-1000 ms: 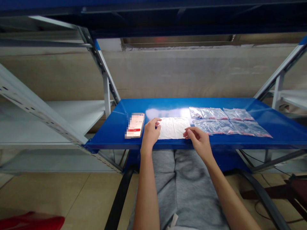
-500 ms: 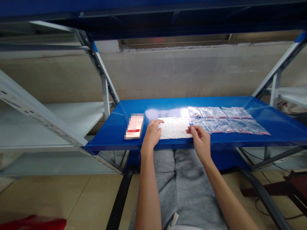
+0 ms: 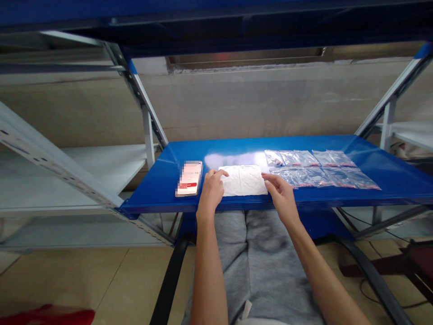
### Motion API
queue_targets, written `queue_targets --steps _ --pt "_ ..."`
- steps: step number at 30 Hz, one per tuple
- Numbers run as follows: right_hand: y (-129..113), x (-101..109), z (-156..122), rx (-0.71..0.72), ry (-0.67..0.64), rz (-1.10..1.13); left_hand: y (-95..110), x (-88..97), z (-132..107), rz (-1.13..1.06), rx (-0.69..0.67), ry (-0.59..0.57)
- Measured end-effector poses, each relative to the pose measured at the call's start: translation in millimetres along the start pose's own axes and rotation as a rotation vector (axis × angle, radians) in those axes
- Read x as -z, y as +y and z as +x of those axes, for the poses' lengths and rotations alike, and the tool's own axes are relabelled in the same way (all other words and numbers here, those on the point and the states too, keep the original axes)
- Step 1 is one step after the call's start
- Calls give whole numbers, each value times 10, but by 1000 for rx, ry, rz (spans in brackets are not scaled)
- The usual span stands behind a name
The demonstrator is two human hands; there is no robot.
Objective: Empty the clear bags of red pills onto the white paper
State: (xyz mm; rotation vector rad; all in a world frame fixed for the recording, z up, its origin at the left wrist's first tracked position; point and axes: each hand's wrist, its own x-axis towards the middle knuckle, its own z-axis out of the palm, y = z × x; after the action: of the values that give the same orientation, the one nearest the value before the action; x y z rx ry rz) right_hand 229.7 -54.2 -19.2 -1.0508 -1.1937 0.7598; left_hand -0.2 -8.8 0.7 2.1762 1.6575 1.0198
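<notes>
On the head feed, the only view I have, the white sheet [image 3: 242,180] lies flat on the blue steel shelf [image 3: 399,180], near its front edge and between my two hands. I can't tell from here whether it's paper or cloth. My left hand [image 3: 211,192] is open and slightly curved, with the left fingertips [image 3: 219,172] at the sheet's left edge, not visibly gripping it. My right hand [image 3: 280,197] is curved at the sheet's right edge, with the right fingertips [image 3: 267,177] on or just beside it; I can't tell whether they're pinching it. The phone [image 3: 188,178], its screen pixelated, lies just left of my left hand. Two rows of clear bags [image 3: 324,178] with red contents lie to the right, just beyond my right hand. My grey trousers [image 3: 260,271] show below the shelf.
</notes>
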Motion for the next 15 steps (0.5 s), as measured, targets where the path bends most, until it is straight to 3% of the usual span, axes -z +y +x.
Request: queue_targets --steps 6,15 --pt "30 20 110 -68 -99 -34 20 15 8 -53 -24 13" --pt "228 -139 336 -31 -11 -95 4 -21 16 -24 -19 -35"
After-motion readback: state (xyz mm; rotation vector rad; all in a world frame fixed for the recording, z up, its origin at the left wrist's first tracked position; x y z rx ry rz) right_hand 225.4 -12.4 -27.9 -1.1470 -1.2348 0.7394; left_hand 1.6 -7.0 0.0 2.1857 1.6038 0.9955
